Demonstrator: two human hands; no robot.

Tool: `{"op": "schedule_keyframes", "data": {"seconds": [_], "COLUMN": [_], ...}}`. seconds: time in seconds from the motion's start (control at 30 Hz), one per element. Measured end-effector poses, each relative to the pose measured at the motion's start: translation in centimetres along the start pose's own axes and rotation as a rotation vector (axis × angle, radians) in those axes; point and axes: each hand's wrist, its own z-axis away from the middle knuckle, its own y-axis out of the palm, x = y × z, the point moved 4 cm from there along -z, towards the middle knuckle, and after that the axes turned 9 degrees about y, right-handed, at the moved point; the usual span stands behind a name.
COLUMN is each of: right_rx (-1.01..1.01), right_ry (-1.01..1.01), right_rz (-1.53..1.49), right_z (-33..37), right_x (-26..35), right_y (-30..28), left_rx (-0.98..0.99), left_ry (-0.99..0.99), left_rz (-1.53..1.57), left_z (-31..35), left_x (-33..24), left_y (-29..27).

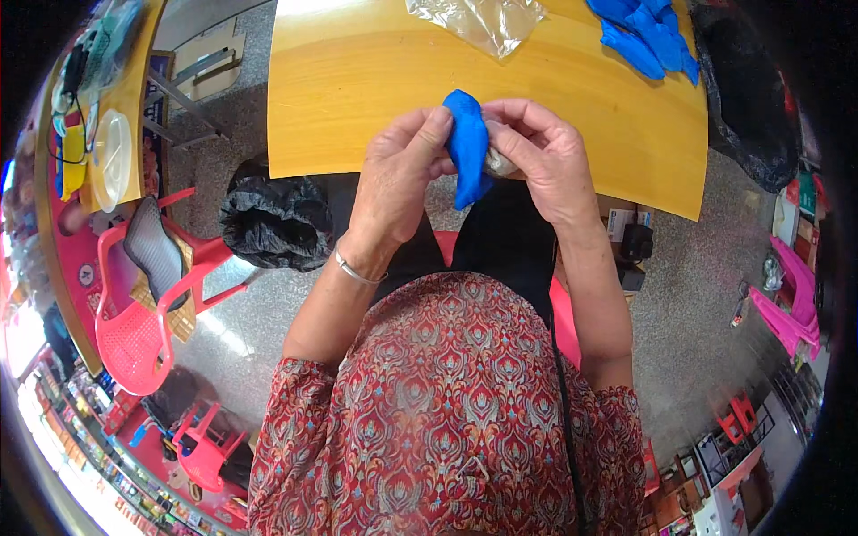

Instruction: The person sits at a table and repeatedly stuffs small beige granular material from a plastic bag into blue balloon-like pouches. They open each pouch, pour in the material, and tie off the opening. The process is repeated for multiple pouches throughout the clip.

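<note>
Speckled grey floor underfoot; two red plastic chairs (pixel 147 313) at left, black plastic bag (pixel 275 223) beside. Left hand (pixel 398 174) and right hand (pixel 541 156), fingers pinched shut on one bright blue soft cloth piece (pixel 467 147), at near edge of yellow-orange wooden table (pixel 357 98). Farther: one crumpled clear plastic bag (pixel 478 20), one pile of blue pieces (pixel 645 34).

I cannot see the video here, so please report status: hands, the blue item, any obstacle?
Left hand and right hand both pinching blue cloth piece above table edge. Nothing blocking.
</note>
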Motion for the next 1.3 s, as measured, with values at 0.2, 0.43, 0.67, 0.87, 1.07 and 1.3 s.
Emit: {"op": "schedule_keyframes", "data": {"seconds": [0.2, 0.43, 0.67, 0.87, 1.07, 1.3], "right_rx": [-0.068, -0.089, -0.293, -0.429, -0.572, -0.516], "right_ry": [-0.117, -0.294, -0.105, -0.202, -0.492, -0.609], "right_rz": [0.294, 0.554, 0.207, 0.561, 0.938, 1.015], "right_z": [0.5, 0.0, -1.5, -2.3, -2.0, -2.3], "right_x": [1.0, 1.1, -0.4, -0.2, 1.5, 1.4], "right_y": [0.8, 0.0, -3.0, -2.6, 0.1, 0.1], "left_rx": [0.091, 0.02, -0.089, 0.045, 0.077, 0.042], "left_ry": [-0.058, -0.045, 0.922, 0.937, 1.05, 1.034], "left_rz": [-0.091, -0.227, -1.045, -1.207, -1.267, -1.293], "left_z": [0.2, -0.4, 2.4, 0.3, -0.8, -0.9], "left_x": [-0.4, 0.0, -1.7, 0.3, 0.5, 0.2], "left_y": [-0.3, -0.1, 1.7, 2.6, 1.5, 1.2]}}
